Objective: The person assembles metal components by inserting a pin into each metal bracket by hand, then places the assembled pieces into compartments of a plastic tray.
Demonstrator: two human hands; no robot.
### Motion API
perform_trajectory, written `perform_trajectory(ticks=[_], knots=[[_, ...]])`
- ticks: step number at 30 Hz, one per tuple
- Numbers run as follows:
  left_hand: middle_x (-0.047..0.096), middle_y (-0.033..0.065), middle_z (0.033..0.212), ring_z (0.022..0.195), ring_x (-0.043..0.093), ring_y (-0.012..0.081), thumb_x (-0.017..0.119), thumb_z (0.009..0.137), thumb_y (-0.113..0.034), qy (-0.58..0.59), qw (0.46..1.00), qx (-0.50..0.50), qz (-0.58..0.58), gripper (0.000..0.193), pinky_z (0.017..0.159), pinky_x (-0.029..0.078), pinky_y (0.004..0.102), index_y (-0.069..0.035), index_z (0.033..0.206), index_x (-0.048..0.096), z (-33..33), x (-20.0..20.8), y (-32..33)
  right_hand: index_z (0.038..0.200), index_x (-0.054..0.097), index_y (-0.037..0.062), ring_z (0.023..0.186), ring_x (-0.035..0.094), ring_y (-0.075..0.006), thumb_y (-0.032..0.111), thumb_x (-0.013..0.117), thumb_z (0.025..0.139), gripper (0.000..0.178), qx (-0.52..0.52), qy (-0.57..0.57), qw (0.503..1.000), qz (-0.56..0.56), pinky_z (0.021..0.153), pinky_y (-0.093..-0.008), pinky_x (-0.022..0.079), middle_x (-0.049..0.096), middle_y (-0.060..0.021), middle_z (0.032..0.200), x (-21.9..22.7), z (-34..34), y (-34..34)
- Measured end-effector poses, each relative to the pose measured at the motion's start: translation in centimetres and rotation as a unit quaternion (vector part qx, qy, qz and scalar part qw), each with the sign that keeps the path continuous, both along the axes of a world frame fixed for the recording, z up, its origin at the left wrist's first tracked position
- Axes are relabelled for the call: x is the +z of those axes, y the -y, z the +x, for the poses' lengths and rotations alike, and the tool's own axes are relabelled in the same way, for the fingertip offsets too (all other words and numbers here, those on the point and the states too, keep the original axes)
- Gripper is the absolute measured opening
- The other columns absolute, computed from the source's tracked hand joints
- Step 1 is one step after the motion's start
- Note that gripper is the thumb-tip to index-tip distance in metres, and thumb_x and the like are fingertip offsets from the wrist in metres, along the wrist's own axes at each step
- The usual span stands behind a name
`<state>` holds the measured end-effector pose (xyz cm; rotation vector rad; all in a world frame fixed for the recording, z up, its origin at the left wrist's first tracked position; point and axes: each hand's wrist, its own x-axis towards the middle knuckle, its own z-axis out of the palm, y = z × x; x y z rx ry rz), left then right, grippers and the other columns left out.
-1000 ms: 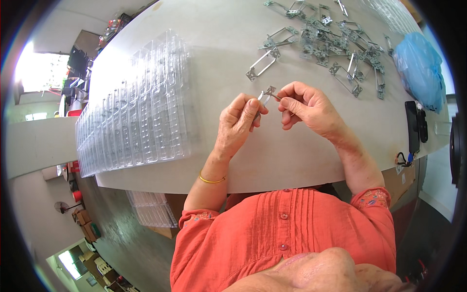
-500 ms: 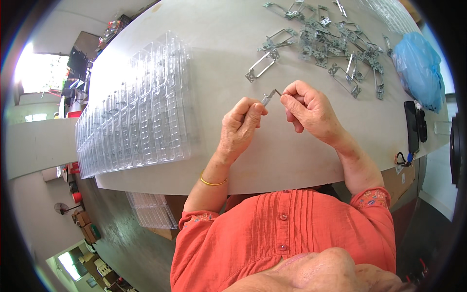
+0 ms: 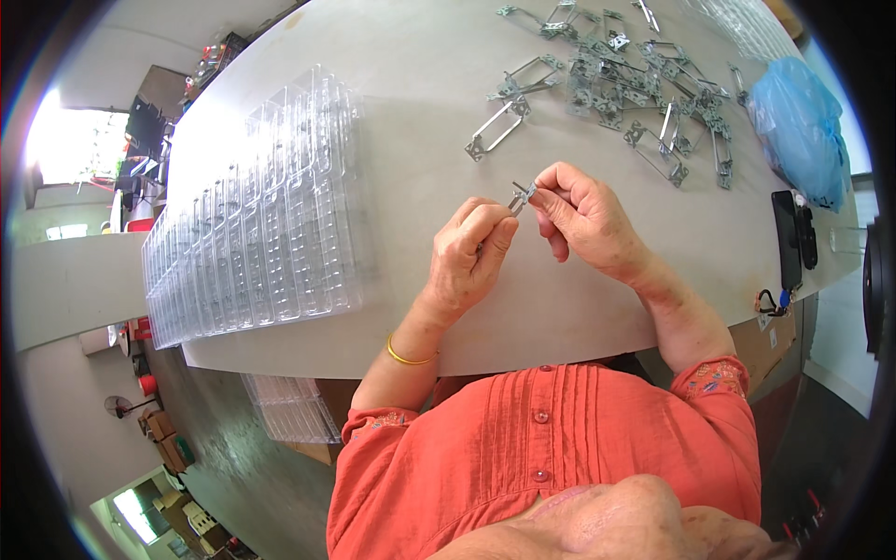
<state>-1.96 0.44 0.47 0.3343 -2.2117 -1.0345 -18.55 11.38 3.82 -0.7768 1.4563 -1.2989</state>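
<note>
My left hand (image 3: 469, 250) is closed around one end of a small metal bracket (image 3: 519, 201), whose other end sticks out past my thumb and forefinger. My right hand (image 3: 586, 217) pinches that far end between thumb and fingertips, its lower fingers curled loosely. Part of the bracket is hidden inside my left fist. Beyond my hands lies a single long metal bracket (image 3: 497, 129), and behind it spreads a tangled pile of similar metal brackets (image 3: 616, 79) with flat perforated end plates.
A stack of clear plastic trays (image 3: 261, 215) stands on the white table (image 3: 420, 121) at left. At right are a blue plastic bag (image 3: 798, 131) and a black phone (image 3: 787, 241). More clear trays (image 3: 737, 28) lie at the far right. Cardboard boxes stand below the table's edge.
The bracket has turned between my hands, so its plate end now shows by my right fingertips. My hands have come closer together, the left one moving slightly right.
</note>
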Motion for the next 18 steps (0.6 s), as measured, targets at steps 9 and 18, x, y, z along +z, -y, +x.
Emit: perform_trajectory(ticks=[9, 18], knots=[[0.065, 0.0023, 0.084, 0.065, 0.049, 0.0078, 0.055, 0.104, -0.012, 0.014, 0.988, 0.057, 0.14, 0.018, 0.059, 0.042, 0.0239, -0.001, 0.09, 0.061, 0.6, -0.4, 0.6, 0.096, 0.058, 0.0063, 0.057, 0.05, -0.0062, 0.021, 0.056, 0.104, 0.017, 0.057, 0.016, 0.998, 0.003, 0.051, -0.0218, 0.042, 0.055, 0.0025, 0.07, 0.2, -1.7, -0.4], [0.069, 0.0115, 0.095, 0.068, 0.056, 0.0092, 0.057, 0.104, -0.018, 0.031, 0.889, -0.062, 0.453, 0.022, 0.06, 0.046, 0.0231, -0.001, 0.116, 0.054, 0.9, 1.4, 0.3, 0.099, 0.061, 0.0029, 0.073, 0.058, -0.0086, 0.01, 0.061, 0.101, 0.007, 0.019, -0.132, 0.967, -0.217, 0.069, -0.0234, 0.051, 0.063, 0.0003, 0.09, -1.4, -0.8, 0.2]])
